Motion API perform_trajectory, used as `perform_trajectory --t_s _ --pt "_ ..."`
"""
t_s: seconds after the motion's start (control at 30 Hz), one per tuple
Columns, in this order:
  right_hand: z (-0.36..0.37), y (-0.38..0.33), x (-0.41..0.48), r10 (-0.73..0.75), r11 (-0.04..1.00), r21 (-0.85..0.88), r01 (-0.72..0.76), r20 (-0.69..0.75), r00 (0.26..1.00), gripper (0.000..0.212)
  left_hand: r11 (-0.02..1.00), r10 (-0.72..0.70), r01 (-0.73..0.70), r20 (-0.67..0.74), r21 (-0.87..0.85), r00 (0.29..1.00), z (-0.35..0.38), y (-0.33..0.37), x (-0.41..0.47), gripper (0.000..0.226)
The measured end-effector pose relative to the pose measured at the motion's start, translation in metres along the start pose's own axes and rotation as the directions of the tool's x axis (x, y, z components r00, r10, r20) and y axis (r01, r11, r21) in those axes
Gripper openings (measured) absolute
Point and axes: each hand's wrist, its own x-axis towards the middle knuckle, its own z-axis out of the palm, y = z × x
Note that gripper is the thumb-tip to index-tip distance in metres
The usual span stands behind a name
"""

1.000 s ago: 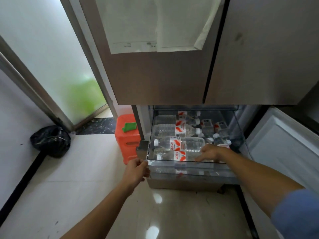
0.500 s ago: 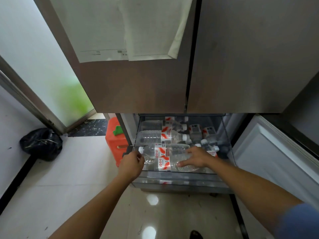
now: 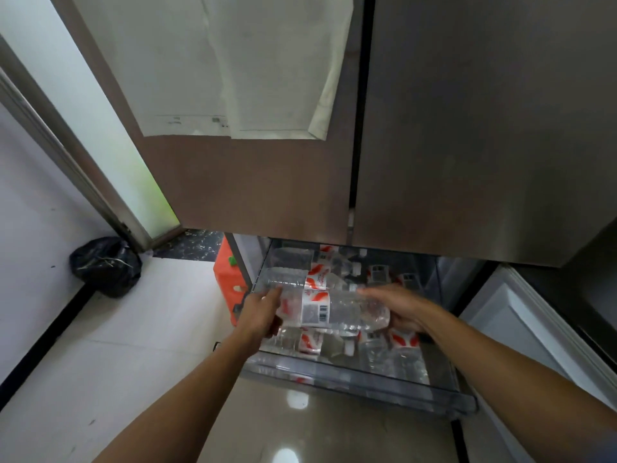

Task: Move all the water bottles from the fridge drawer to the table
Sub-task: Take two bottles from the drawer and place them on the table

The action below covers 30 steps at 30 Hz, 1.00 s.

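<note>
Above the open drawer (image 3: 350, 385), one bottle (image 3: 330, 312) lay level, long axis left to right, left hand (image 3: 260, 312) curled round its left end, right hand (image 3: 400, 309) clasping its right end.

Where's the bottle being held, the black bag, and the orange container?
held water bottle (image 3: 315, 310), head view, on its white barcode label.
black bag (image 3: 105, 267), head view, middle of its crumpled side.
orange container (image 3: 224, 277), head view, on its front face.
</note>
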Motion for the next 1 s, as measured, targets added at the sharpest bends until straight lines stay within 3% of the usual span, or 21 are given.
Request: perform_trajectory --t_s 0.07,0.13,0.23,0.3,0.37,0.43,0.5,0.57,0.7,0.87,1.0 --pt "0.009 -0.008 0.002 -0.017 1.000 0.027 0.015 0.078 0.997 0.051 0.997 0.076 -0.078 -0.119 -0.013 0.990 -0.010 0.010 -0.003 0.032" --pt "0.022 -0.022 0.008 -0.074 0.993 -0.086 0.082 0.086 0.993 0.034 0.991 0.131 -0.124 -0.210 0.043 0.969 -0.024 0.019 -0.007 0.031" --pt "0.047 -0.046 0.026 -0.219 0.928 -0.306 0.211 0.006 0.976 0.038 0.972 0.207 -0.163 -0.293 0.167 0.934 -0.053 0.030 -0.018 0.033" --pt "0.067 -0.059 0.042 -0.332 0.809 -0.508 0.295 0.019 0.943 0.028 0.965 0.222 -0.160 -0.326 0.207 0.919 -0.073 0.035 -0.029 0.035" --pt "0.089 -0.070 0.056 -0.406 0.625 -0.712 0.319 0.052 0.912 0.020 0.960 0.236 -0.159 -0.364 0.230 0.901 -0.090 0.038 -0.044 0.037" --pt "0.114 -0.079 0.068 -0.459 0.426 -0.843 0.328 0.110 0.881 0.029 0.953 0.246 -0.149 -0.388 0.263 0.888 -0.103 0.035 -0.059 0.037" --pt "0.140 -0.084 0.081 -0.478 0.261 -0.900 0.349 0.194 0.857 0.040 0.948 0.242 -0.124 -0.409 0.294 0.880 -0.114 0.028 -0.072 0.035" --pt "0.162 -0.083 0.091 -0.442 0.157 -0.929 0.334 0.236 0.865 0.045 0.936 0.243 -0.094 -0.431 0.338 0.869 -0.124 0.018 -0.082 0.033" --pt "0.189 -0.073 0.110 -0.387 -0.002 -0.978 0.208 0.193 0.902 0.051 0.916 0.236 -0.051 -0.430 0.398 0.871 -0.142 0.000 -0.091 0.032" --pt "0.192 -0.076 0.099 -0.464 -0.030 -0.986 0.164 0.159 0.872 0.047 0.854 0.258 -0.045 -0.347 0.518 0.902 -0.151 -0.014 -0.091 0.031" --pt "0.183 -0.088 0.069 -0.491 0.024 -0.982 0.186 0.150 0.858 0.049 0.714 0.350 -0.115 -0.209 0.691 0.913 -0.148 -0.015 -0.079 0.036"
